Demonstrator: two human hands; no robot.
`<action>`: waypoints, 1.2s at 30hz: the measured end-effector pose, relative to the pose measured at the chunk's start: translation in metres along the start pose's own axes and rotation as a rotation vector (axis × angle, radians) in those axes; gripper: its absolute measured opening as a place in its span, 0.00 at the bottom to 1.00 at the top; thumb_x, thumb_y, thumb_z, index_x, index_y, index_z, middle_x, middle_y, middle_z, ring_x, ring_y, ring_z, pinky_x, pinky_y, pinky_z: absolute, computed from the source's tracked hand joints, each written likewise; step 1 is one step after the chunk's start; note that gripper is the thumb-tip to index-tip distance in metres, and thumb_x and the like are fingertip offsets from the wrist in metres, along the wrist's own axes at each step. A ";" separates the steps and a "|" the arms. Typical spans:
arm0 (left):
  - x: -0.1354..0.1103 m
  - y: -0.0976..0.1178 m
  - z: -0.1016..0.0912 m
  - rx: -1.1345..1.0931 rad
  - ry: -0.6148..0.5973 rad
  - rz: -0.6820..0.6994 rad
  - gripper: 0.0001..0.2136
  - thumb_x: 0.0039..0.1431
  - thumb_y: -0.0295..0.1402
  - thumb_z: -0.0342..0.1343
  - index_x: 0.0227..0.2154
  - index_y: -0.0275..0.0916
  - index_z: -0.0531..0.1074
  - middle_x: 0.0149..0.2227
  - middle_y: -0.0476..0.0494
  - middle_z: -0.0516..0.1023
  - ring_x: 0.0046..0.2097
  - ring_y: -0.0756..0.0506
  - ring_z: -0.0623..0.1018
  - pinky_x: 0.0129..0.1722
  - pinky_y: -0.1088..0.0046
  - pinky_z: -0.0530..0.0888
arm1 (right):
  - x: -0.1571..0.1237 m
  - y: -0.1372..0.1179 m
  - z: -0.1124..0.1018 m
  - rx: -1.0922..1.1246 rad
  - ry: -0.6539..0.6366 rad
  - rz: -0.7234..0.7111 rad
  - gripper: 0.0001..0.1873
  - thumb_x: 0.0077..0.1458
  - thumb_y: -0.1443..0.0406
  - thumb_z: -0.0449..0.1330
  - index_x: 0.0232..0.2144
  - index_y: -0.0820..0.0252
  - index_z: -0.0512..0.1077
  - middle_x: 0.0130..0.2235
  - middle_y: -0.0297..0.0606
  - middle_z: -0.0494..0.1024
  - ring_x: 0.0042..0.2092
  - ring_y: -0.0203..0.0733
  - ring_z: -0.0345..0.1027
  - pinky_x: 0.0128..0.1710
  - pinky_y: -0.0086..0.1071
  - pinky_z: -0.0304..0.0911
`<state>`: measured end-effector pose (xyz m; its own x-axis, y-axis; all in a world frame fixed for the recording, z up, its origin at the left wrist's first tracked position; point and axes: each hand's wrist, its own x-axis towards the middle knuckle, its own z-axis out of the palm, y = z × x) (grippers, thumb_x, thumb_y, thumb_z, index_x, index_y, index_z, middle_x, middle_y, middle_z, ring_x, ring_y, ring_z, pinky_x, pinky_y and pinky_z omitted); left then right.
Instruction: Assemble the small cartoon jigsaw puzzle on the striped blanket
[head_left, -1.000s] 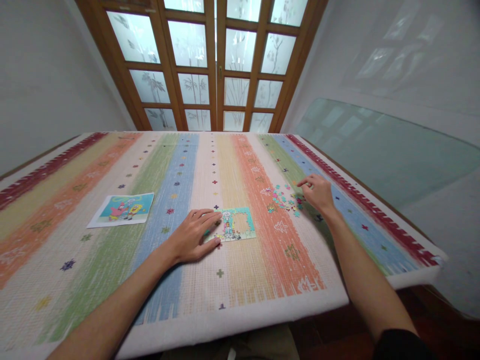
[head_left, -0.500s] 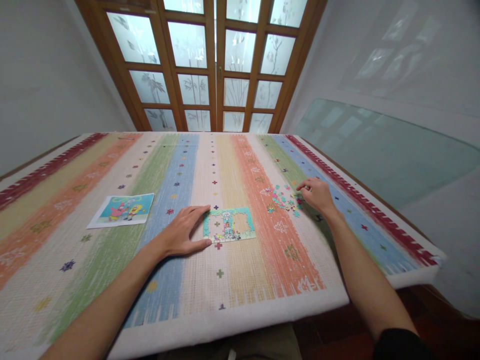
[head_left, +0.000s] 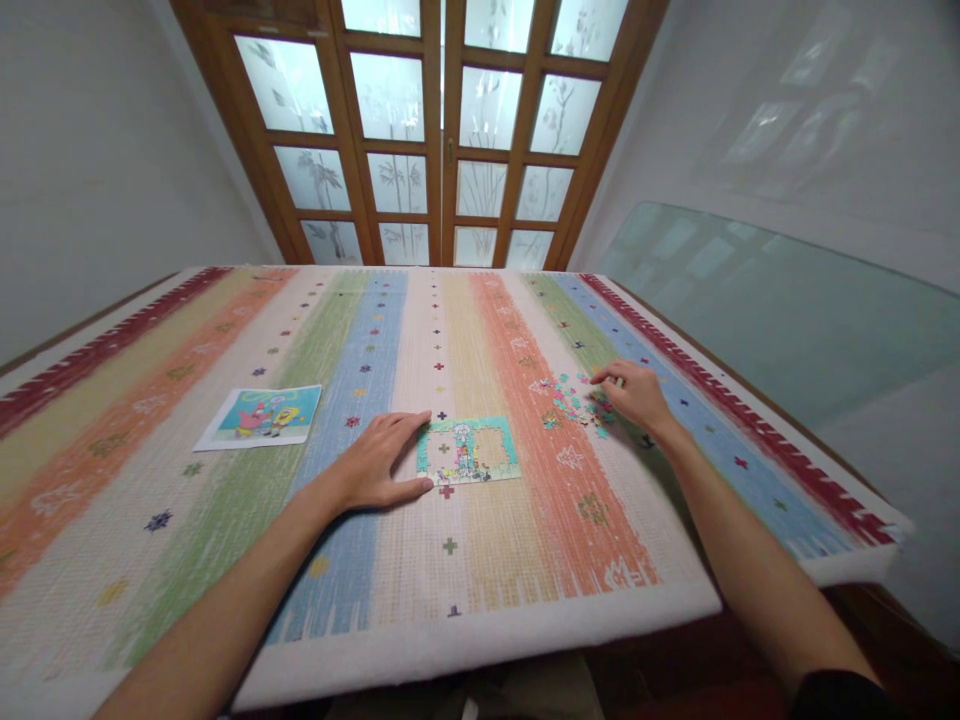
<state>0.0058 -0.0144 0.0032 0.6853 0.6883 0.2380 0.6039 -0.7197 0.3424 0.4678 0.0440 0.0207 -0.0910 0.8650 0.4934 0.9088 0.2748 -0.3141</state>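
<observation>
A partly assembled jigsaw puzzle (head_left: 506,465) lies flat on the table, its border and a cartoon figure in the middle joined, with the tablecloth showing through gaps on both sides of the figure. My left hand (head_left: 382,460) rests at its left edge, thumb and fingers spread apart and touching its two left corners. Over to the right, my right hand (head_left: 637,397) is at the edge of a pile of loose puzzle pieces (head_left: 571,400). Its fingers are bent and drawn together at the pile; whatever is between them is too small to make out.
A printed cartoon picture (head_left: 262,415) lies left of my left hand. The striped tablecloth (head_left: 480,560) covers the table, whose front edge is close to me. Beyond it stand wooden doors with glass panes (head_left: 442,150); a glass panel (head_left: 750,290) is on the right.
The whole view has shifted slightly. My right hand's fingertips have come a little further in over the loose pieces. My left hand keeps its place at the puzzle.
</observation>
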 end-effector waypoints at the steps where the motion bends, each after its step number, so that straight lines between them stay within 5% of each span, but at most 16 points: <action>1: 0.000 0.000 0.000 -0.001 0.001 -0.002 0.38 0.61 0.49 0.59 0.68 0.37 0.53 0.63 0.30 0.68 0.62 0.30 0.70 0.62 0.48 0.67 | -0.001 0.001 0.000 0.008 0.006 -0.010 0.12 0.46 0.72 0.54 0.23 0.55 0.76 0.28 0.40 0.79 0.32 0.48 0.72 0.39 0.40 0.67; 14: 0.002 0.001 0.003 0.035 0.022 -0.025 0.39 0.61 0.53 0.59 0.68 0.38 0.56 0.62 0.30 0.70 0.60 0.30 0.71 0.60 0.48 0.69 | -0.021 0.025 0.002 -0.069 0.131 0.034 0.13 0.47 0.69 0.53 0.27 0.56 0.77 0.32 0.42 0.80 0.36 0.50 0.73 0.44 0.43 0.68; 25: 0.003 -0.001 0.005 0.054 0.092 0.016 0.31 0.67 0.52 0.53 0.65 0.38 0.58 0.60 0.32 0.72 0.59 0.32 0.73 0.58 0.50 0.71 | -0.022 0.027 -0.001 -0.077 0.070 0.057 0.13 0.51 0.69 0.53 0.28 0.55 0.78 0.34 0.43 0.81 0.40 0.51 0.74 0.48 0.43 0.68; 31: 0.007 -0.001 0.004 0.095 0.314 0.056 0.10 0.73 0.39 0.47 0.46 0.38 0.69 0.49 0.36 0.76 0.51 0.39 0.76 0.52 0.58 0.74 | -0.021 0.027 -0.002 -0.042 -0.003 0.108 0.13 0.51 0.69 0.55 0.33 0.57 0.80 0.34 0.43 0.80 0.36 0.47 0.72 0.44 0.41 0.68; 36: 0.009 0.000 0.001 0.158 0.377 0.015 0.15 0.74 0.34 0.44 0.28 0.41 0.66 0.32 0.43 0.71 0.36 0.43 0.71 0.40 0.63 0.72 | -0.021 0.025 0.002 -0.039 -0.054 0.086 0.09 0.50 0.64 0.60 0.30 0.58 0.81 0.34 0.44 0.77 0.39 0.50 0.72 0.44 0.44 0.68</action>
<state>0.0122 -0.0086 0.0043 0.5150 0.6414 0.5687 0.6700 -0.7150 0.1996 0.4911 0.0332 0.0008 -0.0335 0.9064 0.4211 0.9293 0.1832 -0.3206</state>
